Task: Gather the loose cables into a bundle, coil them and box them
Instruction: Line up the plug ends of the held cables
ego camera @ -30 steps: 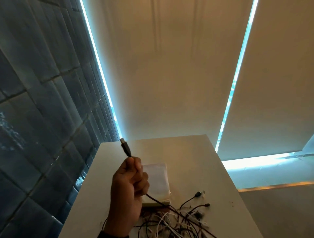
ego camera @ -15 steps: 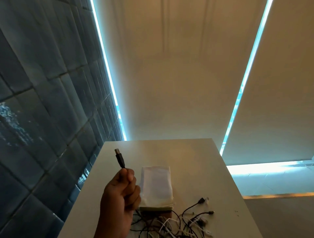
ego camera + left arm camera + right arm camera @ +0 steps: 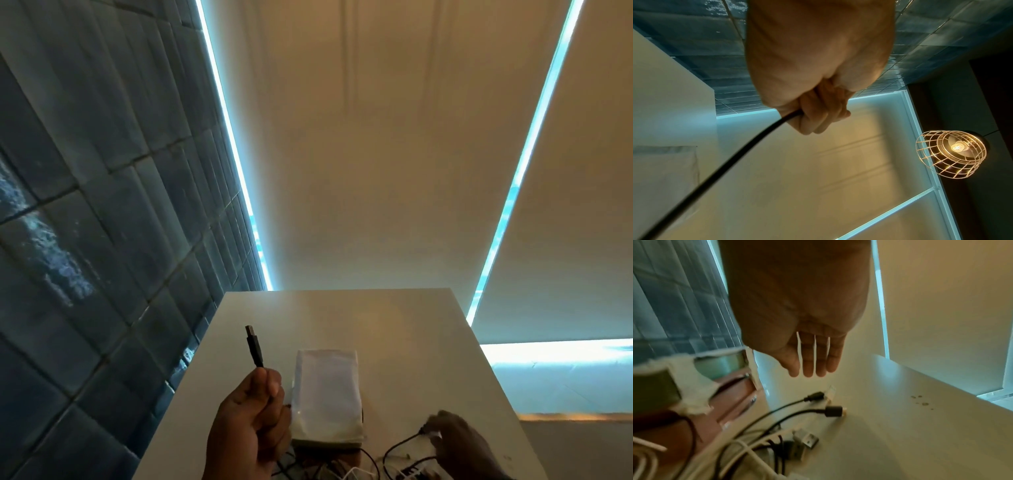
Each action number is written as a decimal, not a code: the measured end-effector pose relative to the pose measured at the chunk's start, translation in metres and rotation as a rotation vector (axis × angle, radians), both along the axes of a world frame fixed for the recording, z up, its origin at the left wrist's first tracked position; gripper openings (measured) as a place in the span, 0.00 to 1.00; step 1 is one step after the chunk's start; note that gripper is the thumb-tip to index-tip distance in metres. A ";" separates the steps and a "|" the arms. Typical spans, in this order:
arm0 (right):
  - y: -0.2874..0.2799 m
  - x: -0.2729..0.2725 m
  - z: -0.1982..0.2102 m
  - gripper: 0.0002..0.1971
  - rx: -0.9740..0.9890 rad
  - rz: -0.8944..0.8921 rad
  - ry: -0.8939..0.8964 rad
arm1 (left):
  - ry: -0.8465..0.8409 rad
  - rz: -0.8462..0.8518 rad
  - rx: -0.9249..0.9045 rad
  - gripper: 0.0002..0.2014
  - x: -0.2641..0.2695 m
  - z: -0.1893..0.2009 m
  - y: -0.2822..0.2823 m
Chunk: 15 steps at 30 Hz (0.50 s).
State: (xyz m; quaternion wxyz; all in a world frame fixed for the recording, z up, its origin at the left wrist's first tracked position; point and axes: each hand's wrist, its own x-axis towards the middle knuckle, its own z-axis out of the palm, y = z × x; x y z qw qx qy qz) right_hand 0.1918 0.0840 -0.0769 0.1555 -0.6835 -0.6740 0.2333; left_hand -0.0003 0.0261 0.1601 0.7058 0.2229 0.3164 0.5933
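The left hand (image 3: 251, 421) is raised above the white tabletop (image 3: 394, 329) with its fingers curled into a fist around a black cable (image 3: 719, 167). The cable's plug (image 3: 254, 346) stands up out of the top of the fist, tilted slightly left; in the left wrist view the cord leaves the underside of the fist and runs down out of frame. The right hand (image 3: 459, 445) is low over the near right part of the tabletop, blurred in the head view. The right wrist view shows its fingers (image 3: 812, 360) straight and close together, holding nothing, poised just above the ends of two black cables. The loose cables (image 3: 764, 434), black and white, lie tangled on the near edge of the tabletop, with several plugs showing, including a silver-ended one (image 3: 807, 438). Just behind the tangle sits a white wrapped box (image 3: 327, 397), to the right of the left hand. A dark tiled wall (image 3: 85, 240) runs along the left side of the tabletop. A wire-cage lamp (image 3: 951, 154), lit, appears in the left wrist view.
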 end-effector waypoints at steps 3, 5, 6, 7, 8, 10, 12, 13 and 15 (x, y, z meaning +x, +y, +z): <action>-0.010 0.124 -0.022 0.45 -0.088 -0.131 -0.160 | 0.025 0.038 -0.046 0.29 -0.004 -0.010 0.005; 0.000 0.122 0.001 0.43 -0.235 -0.060 -0.231 | 0.005 0.047 -0.069 0.28 -0.008 -0.012 0.006; -0.001 0.115 -0.001 0.41 -0.232 0.088 -0.363 | -0.005 0.050 -0.075 0.28 -0.011 -0.013 0.007; 0.005 0.112 -0.009 0.38 -0.193 0.144 -0.345 | -0.010 0.051 -0.081 0.28 -0.014 -0.014 0.007; 0.011 0.113 -0.014 0.34 -0.199 0.149 -0.360 | -0.011 0.054 -0.089 0.29 -0.015 -0.014 0.007; 0.017 0.115 -0.009 0.26 -0.257 0.250 -0.588 | -0.009 0.057 -0.100 0.29 -0.017 -0.015 0.007; 0.017 0.111 -0.013 0.22 -0.166 0.345 -0.623 | 0.006 0.055 -0.114 0.27 -0.015 -0.016 0.008; 0.018 0.111 -0.007 0.21 -0.182 0.356 -0.635 | 0.024 0.061 -0.125 0.25 -0.013 -0.015 0.009; 0.020 0.114 0.005 0.19 -0.143 0.370 -0.591 | 0.058 0.089 -0.142 0.17 -0.008 -0.014 0.009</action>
